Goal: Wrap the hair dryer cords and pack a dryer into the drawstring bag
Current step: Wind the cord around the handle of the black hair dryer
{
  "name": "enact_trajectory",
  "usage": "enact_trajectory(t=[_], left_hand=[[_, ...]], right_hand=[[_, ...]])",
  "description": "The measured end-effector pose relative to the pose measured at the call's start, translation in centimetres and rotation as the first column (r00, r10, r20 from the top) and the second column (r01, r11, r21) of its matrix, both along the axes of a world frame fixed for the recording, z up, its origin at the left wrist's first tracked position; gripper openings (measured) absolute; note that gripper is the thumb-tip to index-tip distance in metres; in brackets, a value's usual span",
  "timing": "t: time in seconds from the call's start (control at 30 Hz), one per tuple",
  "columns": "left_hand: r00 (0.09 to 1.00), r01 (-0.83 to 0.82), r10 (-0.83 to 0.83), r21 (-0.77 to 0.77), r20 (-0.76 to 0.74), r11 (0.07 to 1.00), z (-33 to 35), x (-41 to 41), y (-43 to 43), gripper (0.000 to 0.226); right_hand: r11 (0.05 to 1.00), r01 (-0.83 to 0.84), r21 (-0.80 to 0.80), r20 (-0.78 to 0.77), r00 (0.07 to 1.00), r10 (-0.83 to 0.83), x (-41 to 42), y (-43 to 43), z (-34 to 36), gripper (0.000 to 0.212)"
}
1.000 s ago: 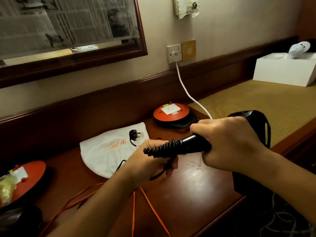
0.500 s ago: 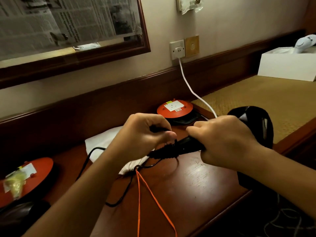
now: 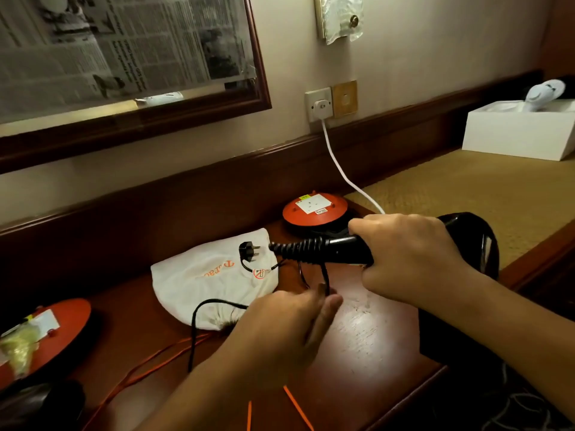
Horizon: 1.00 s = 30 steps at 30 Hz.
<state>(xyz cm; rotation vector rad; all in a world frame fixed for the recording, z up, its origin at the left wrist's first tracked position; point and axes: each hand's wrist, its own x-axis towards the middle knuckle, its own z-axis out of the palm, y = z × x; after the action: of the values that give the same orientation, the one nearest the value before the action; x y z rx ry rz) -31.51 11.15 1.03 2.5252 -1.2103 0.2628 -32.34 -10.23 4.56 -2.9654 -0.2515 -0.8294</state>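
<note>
**Dryer in hand, cord between the fingers, bag flat on the desk**

The right grip [image 3: 410, 256] is closed round the handle of the black hair dryer [image 3: 342, 248]. It holds the dryer above the desk [image 3: 367, 337] with the handle level and its ribbed end pointing left. The dryer's round body shows past the knuckles, on the right.

The left grip [image 3: 289, 325] sits lower and nearer the camera. It pinches the black cord [image 3: 324, 275] between thumb and fingers, just below the ribbed end. From that end the cord drops straight into the pinch. Another stretch of it arcs out on the left of the hand, over the gathered mouth of the bag, then runs down toward the near edge of the desk.

The white drawstring bag [image 3: 202, 275] lies flat on the desk, left of the dryer and apart from both hands, with orange print on its cloth. The plug [image 3: 249, 251] rests on its upper right part, pins toward the dryer. A thin length of cord with a small round tag curls beneath it.

Behind the bag stands an orange cable reel [image 3: 314, 209] with a white socket on top. A white cable [image 3: 339, 169] comes down from the wall socket [image 3: 320, 104] and passes out of sight behind the right grip. A second orange reel [image 3: 62, 321] lies at the far left, and an orange lead [image 3: 140, 368] trails across the desk. Far right, a white box [image 3: 516, 135] sits on a woven mat — well apart from the rest.
</note>
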Motion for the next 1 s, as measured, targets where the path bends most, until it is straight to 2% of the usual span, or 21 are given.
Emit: enact_trajectory(t=[0.07,0.13,0.23,0.3,0.33,0.37,0.43,0.47,0.53,0.6,0.67,0.7,0.77,0.87,0.93,1.0], left_hand=[[0.988,0.024,-0.023,0.001,0.15,1.0,1.3,-0.9,0.1,0.042],[0.973,0.07,-0.056,-0.054,0.223,0.996,3.0,-0.2,0.6,0.039],[0.964,0.117,-0.06,-0.206,0.261,0.972,5.7,2.7,1.3,0.028],[0.991,0.082,-0.042,-0.321,0.129,0.943,7.0,4.5,1.5,0.017],[0.998,0.049,-0.057,-0.358,-0.01,0.932,7.1,5.3,1.6,0.016],[0.978,0.015,-0.098,-0.406,-0.184,0.914,7.1,5.9,1.7,0.015],[0.849,-0.068,-0.236,-0.541,-0.472,0.838,5.9,6.8,1.7,0.008],[0.808,-0.113,-0.259,-0.571,-0.529,0.813,5.2,6.8,1.4,0.009],[0.798,-0.217,-0.178,-0.55,-0.575,0.806,3.4,5.9,0.7,0.03],[0.791,-0.284,-0.098,-0.505,-0.604,0.815,2.0,4.1,-0.3,0.033],[0.846,-0.2,-0.071,-0.438,-0.529,0.876,1.2,2.4,-0.9,0.02],[0.896,-0.149,-0.024,-0.349,-0.444,0.925,1.0,1.5,-0.9,0.017],[0.976,-0.078,0.034,-0.198,-0.216,0.977,0.4,0.4,-0.6,0.021],[0.995,-0.03,0.045,-0.158,0.092,0.987,2.7,0.0,0.0,0.036],[0.983,0.004,0.031,-0.191,0.179,0.982,4.5,1.4,0.5,0.03],[0.992,0.037,-0.007,-0.243,0.122,0.969,6.2,3.4,1.0,0.017]], right_hand=[[0.998,0.054,-0.037,-0.048,0.997,-0.055,0.4,0.5,0.0,0.023],[0.996,0.076,-0.056,-0.104,0.991,-0.082,0.7,0.9,0.0,0.023],[0.984,-0.051,-0.169,-0.094,0.995,0.036,0.8,1.4,-0.6,0.026],[0.969,-0.133,-0.207,-0.032,0.991,0.129,0.3,1.8,-0.6,0.025],[0.966,-0.166,-0.198,-0.012,0.986,0.167,-0.1,1.9,-0.4,0.028],[0.965,-0.196,-0.174,0.013,0.979,0.201,-0.4,2.0,0.0,0.031],[0.972,-0.221,-0.083,0.071,0.971,0.227,-0.7,1.6,1.0,0.03],[0.977,-0.207,-0.044,0.098,0.973,0.21,-0.7,1.4,1.5,0.026],[0.99,-0.143,-0.018,0.124,0.982,0.144,-0.4,0.9,1.8,0.018],[0.997,-0.072,-0.013,0.096,0.993,0.073,0.0,0.6,1.6,0.02],[1.0,-0.014,-0.001,0.06,0.998,0.014,0.5,0.4,1.2,0.024],[1.0,0.01,0.005,0.054,0.998,-0.011,0.7,0.3,1.1,0.025],[0.999,0.052,-0.006,0.067,0.996,-0.052,1.3,0.1,0.7,0.026],[0.992,0.077,-0.095,0.014,0.997,-0.076,1.8,0.4,0.2,0.027],[0.991,0.004,-0.132,-0.046,0.999,-0.011,1.7,1.1,-0.1,0.027],[0.971,-0.119,-0.207,-0.059,0.992,0.11,1.4,1.7,-0.4,0.026]])
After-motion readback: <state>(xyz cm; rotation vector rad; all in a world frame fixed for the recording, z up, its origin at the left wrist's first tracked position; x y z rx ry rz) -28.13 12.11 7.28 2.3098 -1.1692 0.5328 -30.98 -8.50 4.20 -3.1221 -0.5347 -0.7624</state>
